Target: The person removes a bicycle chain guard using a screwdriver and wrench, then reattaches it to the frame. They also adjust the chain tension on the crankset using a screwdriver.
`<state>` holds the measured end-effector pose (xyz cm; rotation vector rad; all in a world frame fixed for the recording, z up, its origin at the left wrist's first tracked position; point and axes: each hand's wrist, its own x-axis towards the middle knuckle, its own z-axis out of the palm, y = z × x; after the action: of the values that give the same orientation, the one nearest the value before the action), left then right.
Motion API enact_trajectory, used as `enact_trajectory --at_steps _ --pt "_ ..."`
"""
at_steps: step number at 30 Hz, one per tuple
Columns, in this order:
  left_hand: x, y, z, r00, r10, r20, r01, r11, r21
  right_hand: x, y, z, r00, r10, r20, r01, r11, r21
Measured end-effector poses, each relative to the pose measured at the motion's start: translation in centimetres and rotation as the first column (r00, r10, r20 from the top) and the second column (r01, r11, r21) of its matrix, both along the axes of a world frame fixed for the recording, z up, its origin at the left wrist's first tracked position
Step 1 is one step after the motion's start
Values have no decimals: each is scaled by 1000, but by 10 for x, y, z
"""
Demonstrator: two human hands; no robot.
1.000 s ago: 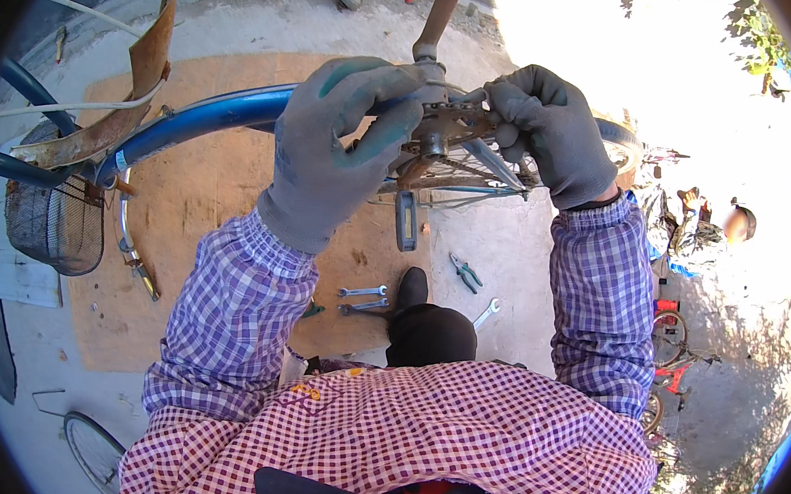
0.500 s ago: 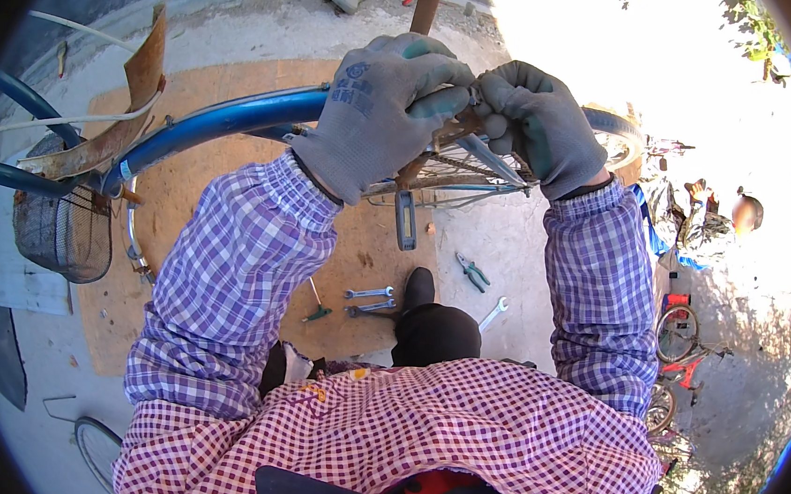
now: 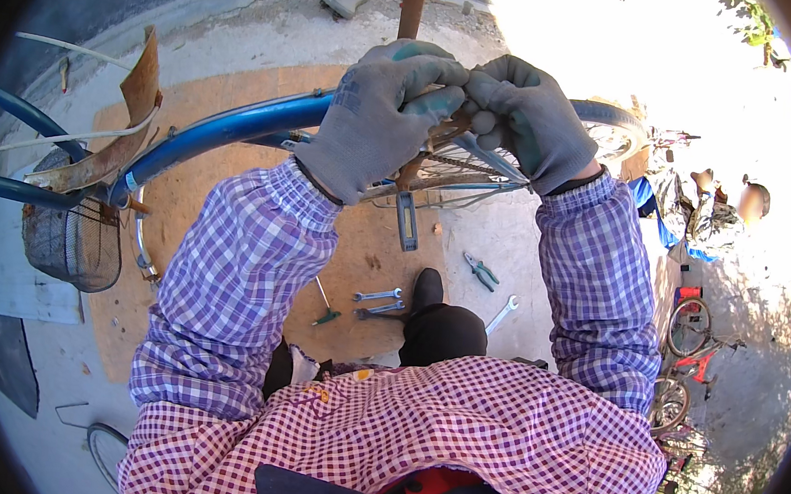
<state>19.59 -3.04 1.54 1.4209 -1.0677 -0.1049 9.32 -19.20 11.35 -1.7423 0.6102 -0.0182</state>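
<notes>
Both my hands wear grey knitted work gloves and meet above a blue bicycle frame. My left hand is closed, thumb and fingers pinched together. Facing it, my right hand has its fingers curled in a pinch too. The fingertips almost touch; whatever small part they hold is hidden by the gloves. Below the hands show a rusty frame part, spokes, and a pedal hanging down. The rear wheel reaches out past my right hand.
On the board and ground lie two wrenches, green-handled pliers, another wrench and a green-handled screwdriver. A wire basket is at the left. Further bicycles and a seated person are at the right.
My hands stay pinched together over the bicycle, shifting only slightly. The view has moved a little, so the ground things sit somewhat further right.
</notes>
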Motion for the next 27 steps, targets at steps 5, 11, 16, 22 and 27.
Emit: enact_trajectory --at_steps 5,11,16,22,27 --pt "-4 -5 -1 990 114 79 -114 993 -12 -1 -1 0 1000 15 7 -15 1000 21" --pt "-12 -13 2 989 149 -6 -149 989 5 -2 -6 -3 999 -20 28 17 995 102" --pt "-10 -14 3 983 172 66 -171 985 -21 -5 -9 -3 1000 7 28 -10 993 114" --pt "-7 -18 9 990 108 -92 -110 994 -21 -10 -10 -5 998 5 56 -12 993 116" --pt "-8 -13 13 993 113 -30 -114 993 -19 -15 -6 -4 997 25 78 -31 996 80"
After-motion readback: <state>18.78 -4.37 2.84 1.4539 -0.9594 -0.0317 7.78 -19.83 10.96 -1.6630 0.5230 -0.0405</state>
